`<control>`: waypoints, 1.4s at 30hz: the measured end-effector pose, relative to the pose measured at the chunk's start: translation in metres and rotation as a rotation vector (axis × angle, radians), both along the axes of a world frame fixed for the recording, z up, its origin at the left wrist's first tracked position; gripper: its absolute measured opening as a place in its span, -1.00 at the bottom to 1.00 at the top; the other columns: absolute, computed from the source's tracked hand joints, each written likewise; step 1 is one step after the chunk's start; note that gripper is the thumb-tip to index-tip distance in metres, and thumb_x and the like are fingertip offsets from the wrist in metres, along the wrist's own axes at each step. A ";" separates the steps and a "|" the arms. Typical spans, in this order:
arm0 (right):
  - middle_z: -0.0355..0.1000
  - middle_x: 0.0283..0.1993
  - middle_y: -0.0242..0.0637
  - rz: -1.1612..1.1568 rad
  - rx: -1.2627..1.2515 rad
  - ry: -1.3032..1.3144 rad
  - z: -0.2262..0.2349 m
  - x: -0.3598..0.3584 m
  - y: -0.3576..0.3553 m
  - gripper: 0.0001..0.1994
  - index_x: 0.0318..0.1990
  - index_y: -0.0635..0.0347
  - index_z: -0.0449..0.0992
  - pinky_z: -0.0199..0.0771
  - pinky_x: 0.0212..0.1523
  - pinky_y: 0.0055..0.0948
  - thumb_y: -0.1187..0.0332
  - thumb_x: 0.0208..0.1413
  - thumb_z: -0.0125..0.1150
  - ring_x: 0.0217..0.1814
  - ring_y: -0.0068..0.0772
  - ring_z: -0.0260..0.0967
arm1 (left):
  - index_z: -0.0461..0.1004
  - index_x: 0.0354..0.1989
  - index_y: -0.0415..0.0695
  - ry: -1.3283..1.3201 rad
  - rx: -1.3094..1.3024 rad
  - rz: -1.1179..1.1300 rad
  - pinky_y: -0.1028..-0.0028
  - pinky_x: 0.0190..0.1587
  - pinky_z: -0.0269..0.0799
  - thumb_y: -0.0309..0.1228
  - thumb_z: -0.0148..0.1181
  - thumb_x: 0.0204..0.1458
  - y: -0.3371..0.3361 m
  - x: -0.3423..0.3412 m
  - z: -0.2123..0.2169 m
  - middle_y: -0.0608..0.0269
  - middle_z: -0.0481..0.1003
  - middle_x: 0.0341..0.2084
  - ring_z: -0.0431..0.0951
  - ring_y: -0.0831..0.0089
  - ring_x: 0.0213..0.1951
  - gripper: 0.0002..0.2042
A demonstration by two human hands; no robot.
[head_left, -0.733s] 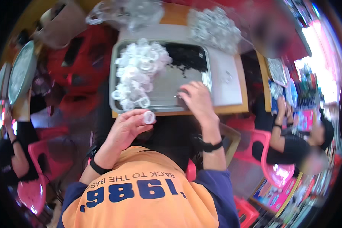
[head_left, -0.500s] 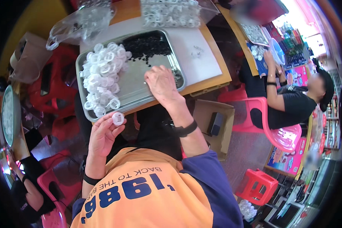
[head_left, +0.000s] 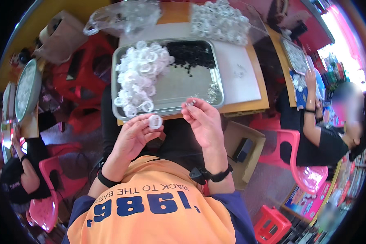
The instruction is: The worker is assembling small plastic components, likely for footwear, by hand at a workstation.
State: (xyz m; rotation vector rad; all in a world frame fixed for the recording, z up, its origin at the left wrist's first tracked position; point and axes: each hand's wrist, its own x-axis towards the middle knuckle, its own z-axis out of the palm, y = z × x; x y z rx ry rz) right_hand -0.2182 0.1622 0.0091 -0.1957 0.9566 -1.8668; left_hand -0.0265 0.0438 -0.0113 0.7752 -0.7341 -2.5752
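My left hand (head_left: 135, 134) pinches a round white plastic piece (head_left: 155, 121) just off the tray's near edge; a small opening shows in its middle. Beside it, my right hand (head_left: 204, 122) is turned palm up, thumb and fingertips closed on small silvery parts (head_left: 190, 103). Both hands are at the near side of a metal tray (head_left: 166, 110). In the tray, a heap of white plastic rings (head_left: 140, 75) fills the left, black small parts (head_left: 191, 55) lie at the back right, and little silvery parts (head_left: 212, 92) lie in the near right corner.
Behind the tray sit a clear bag (head_left: 128, 16) and a clear container of white rings (head_left: 220, 22). Below the table's right side, a cardboard box (head_left: 248, 144) holds a dark block. A person (head_left: 319, 138) works at the right on a pink chair (head_left: 293, 150); another person (head_left: 22, 171) is at the left.
My right hand has come up out of the tray's near right area, turned over, and now holds small silvery parts. My left hand still holds the round white piece. The view has shifted.
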 end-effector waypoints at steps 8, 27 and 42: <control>0.54 -0.11 -0.19 0.114 -0.004 0.071 0.003 0.020 -0.007 -0.67 0.12 0.39 0.47 0.52 -0.12 -0.55 0.53 0.22 0.19 -0.20 -0.47 0.51 | 0.41 0.06 -0.35 0.114 0.085 0.082 0.36 -0.01 0.62 -0.48 0.05 0.24 -0.003 0.007 0.012 -0.04 0.54 -0.06 0.63 0.18 -0.06 -0.73; 0.52 -0.30 -0.21 0.134 0.106 1.477 0.026 0.051 -0.036 -0.83 -0.27 0.29 0.58 0.53 -0.27 -0.44 0.61 -0.06 0.39 -0.29 -0.27 0.52 | 0.48 -0.23 -0.18 0.063 -0.018 -0.095 0.61 -0.32 0.40 -0.35 0.16 0.24 -0.023 0.013 0.016 0.35 0.46 -0.34 0.45 0.62 -0.33 -0.85; 0.53 -0.30 -0.23 0.218 0.160 1.387 0.016 0.041 -0.034 -0.85 -0.29 0.30 0.58 0.50 -0.31 -0.51 0.64 -0.05 0.36 -0.32 -0.39 0.51 | 0.50 -0.05 -0.28 0.023 0.323 -0.120 0.55 -0.13 0.58 -0.34 0.14 0.24 -0.020 0.014 0.000 0.22 0.55 -0.26 0.57 0.48 -0.16 -0.75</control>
